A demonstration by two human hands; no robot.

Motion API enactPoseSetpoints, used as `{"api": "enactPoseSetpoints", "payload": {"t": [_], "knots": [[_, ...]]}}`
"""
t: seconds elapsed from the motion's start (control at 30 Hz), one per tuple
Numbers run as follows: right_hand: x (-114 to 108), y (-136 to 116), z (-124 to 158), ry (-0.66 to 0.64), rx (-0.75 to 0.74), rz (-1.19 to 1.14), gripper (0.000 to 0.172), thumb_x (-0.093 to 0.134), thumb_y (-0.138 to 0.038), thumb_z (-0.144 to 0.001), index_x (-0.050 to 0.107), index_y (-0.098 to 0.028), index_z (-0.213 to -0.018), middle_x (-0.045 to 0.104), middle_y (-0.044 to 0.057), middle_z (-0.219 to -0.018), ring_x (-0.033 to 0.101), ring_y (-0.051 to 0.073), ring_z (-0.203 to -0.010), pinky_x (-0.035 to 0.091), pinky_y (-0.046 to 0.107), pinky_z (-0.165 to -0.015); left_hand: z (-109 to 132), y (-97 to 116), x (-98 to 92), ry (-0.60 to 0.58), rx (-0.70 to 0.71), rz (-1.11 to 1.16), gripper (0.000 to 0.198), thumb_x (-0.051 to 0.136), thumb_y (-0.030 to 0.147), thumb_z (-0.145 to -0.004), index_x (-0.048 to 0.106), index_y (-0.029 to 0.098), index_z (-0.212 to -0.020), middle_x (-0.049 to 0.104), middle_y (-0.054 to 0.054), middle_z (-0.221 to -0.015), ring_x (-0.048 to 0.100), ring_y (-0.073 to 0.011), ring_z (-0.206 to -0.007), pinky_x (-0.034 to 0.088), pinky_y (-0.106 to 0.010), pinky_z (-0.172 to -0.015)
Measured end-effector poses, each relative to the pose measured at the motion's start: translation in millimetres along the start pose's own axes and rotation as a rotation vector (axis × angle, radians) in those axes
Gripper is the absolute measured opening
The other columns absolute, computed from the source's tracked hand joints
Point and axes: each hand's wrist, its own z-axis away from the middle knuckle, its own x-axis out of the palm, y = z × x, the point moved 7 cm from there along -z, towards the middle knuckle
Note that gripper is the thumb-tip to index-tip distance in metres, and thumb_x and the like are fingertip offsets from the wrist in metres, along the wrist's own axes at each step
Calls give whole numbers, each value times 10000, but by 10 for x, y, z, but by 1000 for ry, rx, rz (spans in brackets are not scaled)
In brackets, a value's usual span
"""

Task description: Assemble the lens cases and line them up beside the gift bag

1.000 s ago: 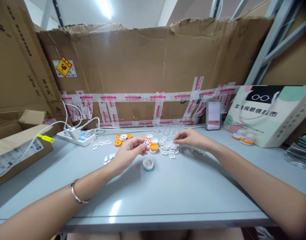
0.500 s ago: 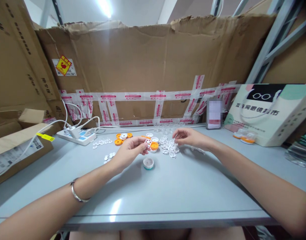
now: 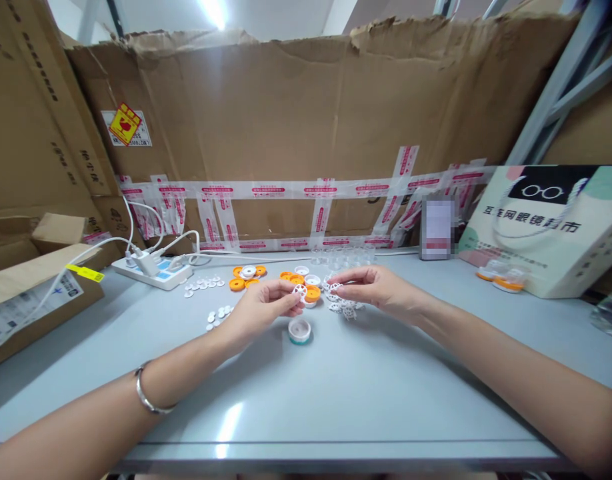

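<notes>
Left hand [image 3: 266, 300]: I see it pinching a white spoked disc [image 3: 300, 291], over the table [image 3: 386, 387], nearer its far edge.
Right hand [image 3: 379, 290]: thumb and finger pinched on a white openwork piece [image 3: 335, 288], beside the white pile [image 3: 346, 308].
Change: right hand has shifted left, closer to the left hand, in the last half-second.
Meaning: I judge the piece picked out; both hands loaded.
Round tub [image 3: 299, 330]: between hands and near edge.

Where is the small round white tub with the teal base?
In the head view, the tub stands mid-picture on the grey tabletop, below and right of the left hand, nearer than the round orange discs.
</notes>
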Motion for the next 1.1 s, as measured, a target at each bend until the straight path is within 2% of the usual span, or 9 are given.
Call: {"api": "enactPoseSetpoints", "payload": {"t": [0.13, 0.27, 0.4, 0.53, 0.73, 0.87, 1.1], "knots": [[29, -12, 22, -15, 4, -23, 350, 732, -380, -597, 703, -211, -903, 702, 43, -903, 612, 150, -810, 451, 281, -741, 9, -3, 33, -52, -7, -45, 205, 633, 307, -720, 641, 141, -841, 658, -43, -820, 602, -138, -783, 459, -270, -759], [39, -91, 61, 25, -72, -32, 328, 724, -386, -609, 707, -231, -898, 702, 42, -928, 615, 175, -875, 451, 314, -804, 19, 24, 54, -66, 13, -123, 191, 624, 305, -723, 668, 141, -810, 655, -45, -811, 585, -144, -772, 443, -271, -734], [98, -231, 137, 87, -221, -17, 304, 730, -368, -609, 699, -212, -868, 695, 51, -923, 625, 183, -862, 484, 325, -780, 30, 9, 81, -57, -34, -15, 168, 666, 285, -679, 660, 125, -728, 632, -31, -716, 575, -123, -672, 454, -264, -691], [235, -384, 243, 62, -412, 11, 230, 715, -296, -644, 683, -228, -862, 682, 36, -933, 621, 171, -868, 508, 324, -767, 38, 8, 93, -74, -38, 163, 189, 714, 276, -634, 645, 128, -729, 637, -21, -688, 558, -90, -588, 461, -246, -640], [316, -520, 403, 69, -652, 95, 197, 685, -238, -695, 676, -258, -890, 679, 28, -917, 609, 173, -896, 486, 360, -836, 55, -25, 153, -216, -89, 242, 269, 748, 340, -598, 656, 111, -704, 633, -29, -643, 526, -73, -527, 443, -234, -588], [383, -550, 463, 19, -708, 145, 213, 663, -188, -724, 667, -272, -919, 677, 21, -931, 610, 167, -907, 486, 356, -837, 86, -35, 218, -290, -136, 239, 318, 762, 398, -559, 664, 113, -661, 627, -23, -610, 505, -60, -492, 413, -207, -534], [436, -576, 493, 15, -752, 189, 178, 650, -193, -738, 673, -256, -903, 686, 31, -892, 627, 169, -865, 507, 348, -794, 119, -15, 259, -304, -172, 243, 333, 765, 421, -543, 664, 120, -645, 617, -15, -584, 494, -59, -476, 389, -191, -498]]}}
